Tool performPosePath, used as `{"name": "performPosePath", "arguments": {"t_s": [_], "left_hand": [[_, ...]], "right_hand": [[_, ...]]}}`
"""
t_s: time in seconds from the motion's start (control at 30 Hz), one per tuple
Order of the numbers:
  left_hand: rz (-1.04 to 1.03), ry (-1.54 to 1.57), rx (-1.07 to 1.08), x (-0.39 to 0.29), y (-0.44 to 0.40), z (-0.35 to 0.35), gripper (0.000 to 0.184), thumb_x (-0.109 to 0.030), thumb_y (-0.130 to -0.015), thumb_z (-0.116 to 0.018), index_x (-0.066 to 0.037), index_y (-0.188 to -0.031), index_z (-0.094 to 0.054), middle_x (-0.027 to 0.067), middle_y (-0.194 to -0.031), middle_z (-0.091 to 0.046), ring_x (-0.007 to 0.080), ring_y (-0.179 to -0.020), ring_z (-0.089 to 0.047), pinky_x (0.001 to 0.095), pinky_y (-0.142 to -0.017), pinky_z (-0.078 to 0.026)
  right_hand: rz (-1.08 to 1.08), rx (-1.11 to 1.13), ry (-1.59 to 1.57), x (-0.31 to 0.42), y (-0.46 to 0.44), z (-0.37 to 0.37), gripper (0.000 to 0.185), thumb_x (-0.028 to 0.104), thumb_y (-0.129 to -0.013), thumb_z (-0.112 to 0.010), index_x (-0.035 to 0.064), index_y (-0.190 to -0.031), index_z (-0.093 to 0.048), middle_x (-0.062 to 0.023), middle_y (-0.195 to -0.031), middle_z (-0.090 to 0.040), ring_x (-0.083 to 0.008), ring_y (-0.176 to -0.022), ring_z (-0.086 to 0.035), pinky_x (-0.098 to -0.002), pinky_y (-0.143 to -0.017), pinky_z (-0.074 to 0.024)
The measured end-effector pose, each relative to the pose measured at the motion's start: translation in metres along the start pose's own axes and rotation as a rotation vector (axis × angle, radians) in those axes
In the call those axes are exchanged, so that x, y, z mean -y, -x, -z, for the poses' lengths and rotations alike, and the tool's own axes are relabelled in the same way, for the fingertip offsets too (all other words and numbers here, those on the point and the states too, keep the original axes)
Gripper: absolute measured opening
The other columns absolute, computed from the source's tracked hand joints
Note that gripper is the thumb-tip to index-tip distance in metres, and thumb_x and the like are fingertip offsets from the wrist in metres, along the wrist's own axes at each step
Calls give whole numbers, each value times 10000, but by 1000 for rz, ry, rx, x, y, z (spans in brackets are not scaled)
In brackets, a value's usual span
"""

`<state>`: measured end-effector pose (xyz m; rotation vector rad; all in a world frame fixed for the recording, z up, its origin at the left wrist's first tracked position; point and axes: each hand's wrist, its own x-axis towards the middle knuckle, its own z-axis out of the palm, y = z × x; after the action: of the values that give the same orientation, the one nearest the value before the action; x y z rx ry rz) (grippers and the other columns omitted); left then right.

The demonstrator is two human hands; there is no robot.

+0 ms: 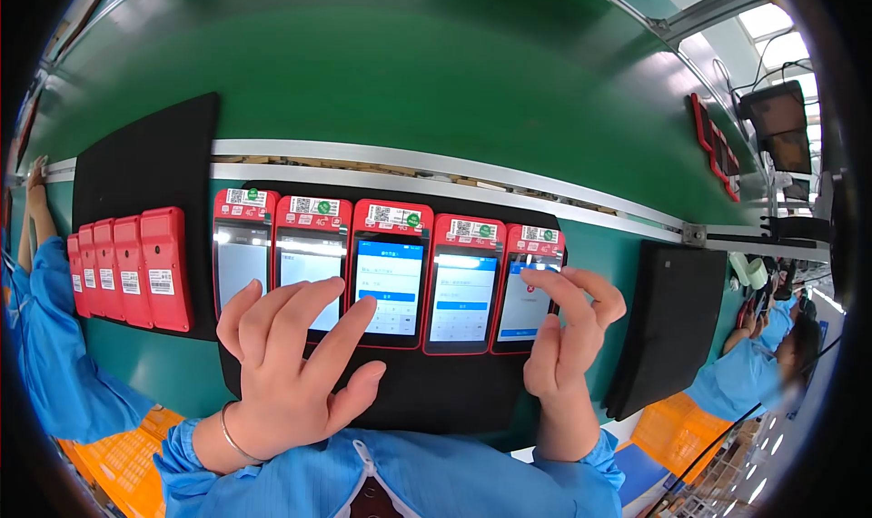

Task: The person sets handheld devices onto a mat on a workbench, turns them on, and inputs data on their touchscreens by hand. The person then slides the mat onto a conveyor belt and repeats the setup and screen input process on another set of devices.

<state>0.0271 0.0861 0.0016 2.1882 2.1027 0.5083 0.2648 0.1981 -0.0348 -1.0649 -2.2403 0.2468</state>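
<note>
Several red handheld payment terminals lie face up in a row, with lit screens and QR-code stickers along their tops. Over the lower screens of the second terminal (313,245) and the middle terminal (389,263) hovers my left hand (291,368), fingers spread and holding nothing. Its index fingertip is at the middle terminal's keypad; whether it touches I cannot tell. My right hand (572,332) is at the rightmost terminal (522,309), index finger pointing at its screen near a small red mark, the other fingers loosely bent. Between them, the fourth terminal (460,291) shows an entry form and keypad.
Several red terminals (163,245) lie face down on a black mat (150,168) at left. A black foam pad (668,323) is at right. A metal rail (436,177) crosses behind the row. Co-workers in blue sleeves (64,345) sit either side, near orange crates (127,450).
</note>
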Motion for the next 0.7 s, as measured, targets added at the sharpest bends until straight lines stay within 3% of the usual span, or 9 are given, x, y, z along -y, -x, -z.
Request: {"name": "performPosePath", "arguments": {"t_s": [0.07, 0.37, 0.7], "left_hand": [[-4, -12, 6, -2, 2, 1, 373, -388, -851, -595, -122, -1089, -705, 77, -1179, -571, 239, -1093, -490, 464, -1042, -256], [-97, 0, -8, -1, 22, -3, 354, -417, -883, -549, -155, -1041, -728, 39, -1111, -603, 194, -1033, -500, 444, -1020, -282], [-219, -18, -105, -2, 30, -12, 352, -404, -875, -511, -154, -966, -741, 20, -983, -603, 197, -940, -518, 434, -953, -313]], "right_hand": [[25, 31, -15, -1, -3, -1, 495, -34, -590, -488, 40, -1041, -678, -55, -1050, -650, -216, -988, -503, -370, -873, -269], [-40, -104, -95, -5, 17, 3, 419, -36, -625, -474, 47, -989, -666, -59, -948, -685, -218, -957, -527, -348, -855, -291], [2, 40, -28, 3, 4, -1, 469, -5, -619, -495, 16, -1066, -635, -75, -1093, -693, -213, -1016, -521, -353, -886, -272]]}}
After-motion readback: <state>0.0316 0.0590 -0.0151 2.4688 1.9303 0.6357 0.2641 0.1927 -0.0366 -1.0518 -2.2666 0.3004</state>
